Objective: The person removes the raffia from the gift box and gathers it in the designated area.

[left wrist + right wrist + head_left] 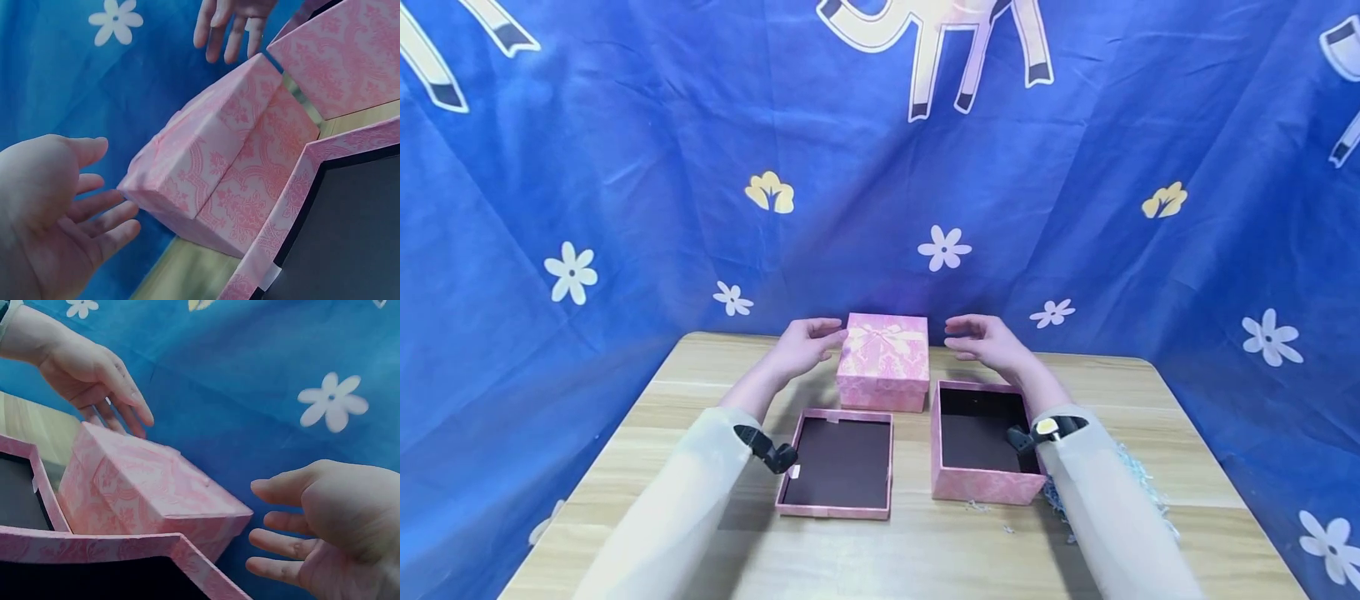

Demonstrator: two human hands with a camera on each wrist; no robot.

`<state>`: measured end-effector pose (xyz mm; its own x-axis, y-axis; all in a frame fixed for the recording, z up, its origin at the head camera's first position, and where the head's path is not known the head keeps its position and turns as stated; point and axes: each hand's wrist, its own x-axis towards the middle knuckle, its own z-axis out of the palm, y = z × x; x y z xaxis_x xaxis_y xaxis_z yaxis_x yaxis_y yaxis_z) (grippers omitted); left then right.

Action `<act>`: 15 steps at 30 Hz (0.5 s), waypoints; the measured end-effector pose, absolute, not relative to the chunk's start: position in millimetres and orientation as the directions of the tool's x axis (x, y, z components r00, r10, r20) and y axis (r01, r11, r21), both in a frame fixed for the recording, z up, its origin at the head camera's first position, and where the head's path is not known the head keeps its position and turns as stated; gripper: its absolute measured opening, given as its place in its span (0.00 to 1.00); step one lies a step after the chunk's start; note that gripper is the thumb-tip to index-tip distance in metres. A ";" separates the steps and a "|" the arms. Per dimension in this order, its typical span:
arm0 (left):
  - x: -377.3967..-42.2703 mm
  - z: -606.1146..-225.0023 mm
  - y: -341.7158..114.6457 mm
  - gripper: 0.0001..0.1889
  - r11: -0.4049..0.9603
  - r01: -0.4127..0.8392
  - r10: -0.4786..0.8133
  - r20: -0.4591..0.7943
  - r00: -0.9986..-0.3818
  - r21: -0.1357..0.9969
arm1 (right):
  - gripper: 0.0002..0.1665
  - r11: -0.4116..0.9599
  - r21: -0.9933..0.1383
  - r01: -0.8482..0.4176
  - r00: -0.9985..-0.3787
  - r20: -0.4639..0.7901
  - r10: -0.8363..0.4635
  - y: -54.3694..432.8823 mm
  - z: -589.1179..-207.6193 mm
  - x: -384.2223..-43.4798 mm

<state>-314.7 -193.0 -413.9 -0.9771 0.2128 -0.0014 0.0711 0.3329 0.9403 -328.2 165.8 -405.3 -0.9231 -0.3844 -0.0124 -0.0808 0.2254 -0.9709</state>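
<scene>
A closed pink patterned gift box [883, 362] with a bow on its lid stands at the far middle of the wooden table [925, 542]. My left hand [808, 342] is open at the box's left side, fingertips at or just short of the lid edge. My right hand [985, 337] is open a short way off its right side, not touching. The left wrist view shows the closed box [219, 169] with my left hand [69, 206] beside it. The right wrist view has the closed box [150, 487] between my right hand [312, 537] and my left hand [100, 375].
A shallow pink lid [838, 462] lies open side up in front of the closed box. Right of it stands an open pink box base [981, 442] with a dark inside. Shredded paper [1138, 483] lies by my right sleeve. A blue flowered cloth [625, 167] hangs behind.
</scene>
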 end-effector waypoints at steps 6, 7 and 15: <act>-320.8 -422.5 -186.4 0.31 0.273 -0.041 0.225 -0.105 -0.969 0.961 | 0.31 0.141 -0.988 0.061 -0.924 -0.110 -0.367 145.1 -422.1 -344.7; -322.2 -424.1 -185.1 0.30 0.259 -0.059 0.222 -0.119 -0.968 0.964 | 0.30 0.132 -0.988 0.080 -0.924 -0.123 -0.361 141.9 -423.8 -345.9; -331.8 -436.0 -185.9 0.28 0.171 -0.143 0.193 -0.176 -0.965 0.975 | 0.32 -0.010 -0.968 0.250 -0.907 -0.231 -0.352 128.9 -436.7 -353.6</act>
